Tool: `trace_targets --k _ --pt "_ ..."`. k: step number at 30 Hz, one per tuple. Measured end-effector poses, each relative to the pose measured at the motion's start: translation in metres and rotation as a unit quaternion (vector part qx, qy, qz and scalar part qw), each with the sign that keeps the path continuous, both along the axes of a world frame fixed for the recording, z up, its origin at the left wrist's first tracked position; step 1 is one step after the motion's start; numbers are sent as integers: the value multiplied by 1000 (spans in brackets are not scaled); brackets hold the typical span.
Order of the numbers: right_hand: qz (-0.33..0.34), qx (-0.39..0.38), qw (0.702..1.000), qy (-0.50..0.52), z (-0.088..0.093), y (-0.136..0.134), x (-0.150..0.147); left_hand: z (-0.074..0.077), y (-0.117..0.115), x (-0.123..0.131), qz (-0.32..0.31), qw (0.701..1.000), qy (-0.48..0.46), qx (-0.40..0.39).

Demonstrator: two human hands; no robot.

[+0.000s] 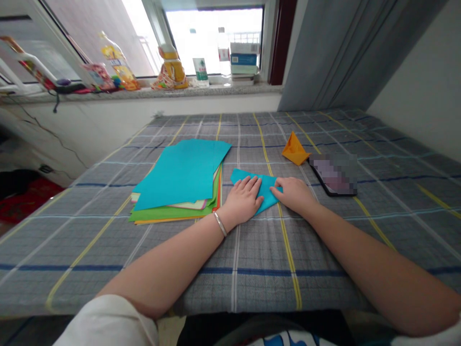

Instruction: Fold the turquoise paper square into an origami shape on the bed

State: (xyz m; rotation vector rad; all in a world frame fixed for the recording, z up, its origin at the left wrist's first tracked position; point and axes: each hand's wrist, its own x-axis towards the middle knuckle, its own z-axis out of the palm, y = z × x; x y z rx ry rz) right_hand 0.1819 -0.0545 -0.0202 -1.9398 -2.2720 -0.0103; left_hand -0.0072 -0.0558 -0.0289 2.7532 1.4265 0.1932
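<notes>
A folded teal paper sheet (264, 188) lies on the plaid-covered table (252, 250) in front of me. My left hand (244, 198) rests flat on its left part, fingers stretched out; a silver bangle sits on that wrist. My right hand (292, 193) presses the sheet's right edge with the fingers curled down onto it. To the left lies a stack of coloured paper (182, 178), teal on top with green, orange and pale sheets under it. A finished orange folded paper shape (294, 149) stands behind my right hand.
A phone (333, 174) lies to the right of my hands. The windowsill (144, 91) at the back holds bottles, packets and small boxes. A grey curtain (345, 53) hangs at the right, beside a white wall.
</notes>
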Motion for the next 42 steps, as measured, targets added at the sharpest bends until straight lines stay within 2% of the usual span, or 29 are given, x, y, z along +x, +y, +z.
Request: trace_targets --k 14,20,30,34,37,40,42 --pt "0 -3 1000 -5 4 -3 -1 -4 1 -2 -3 1000 0 -4" --pt "2 -3 1000 -14 4 -2 -1 -2 -3 -7 -29 999 33 8" --pt "3 5 1000 -16 2 -3 -2 0 -10 -5 -30 998 40 30" --pt "2 17 1000 18 1 -4 0 2 -10 -5 -35 998 48 28" --pt "62 72 994 59 4 -8 5 3 -9 -4 -36 998 51 30" --pt "176 113 975 72 6 -15 8 2 -9 -4 -35 997 52 34" --pt "253 102 959 80 7 -20 8 2 -10 -4 -35 997 52 35"
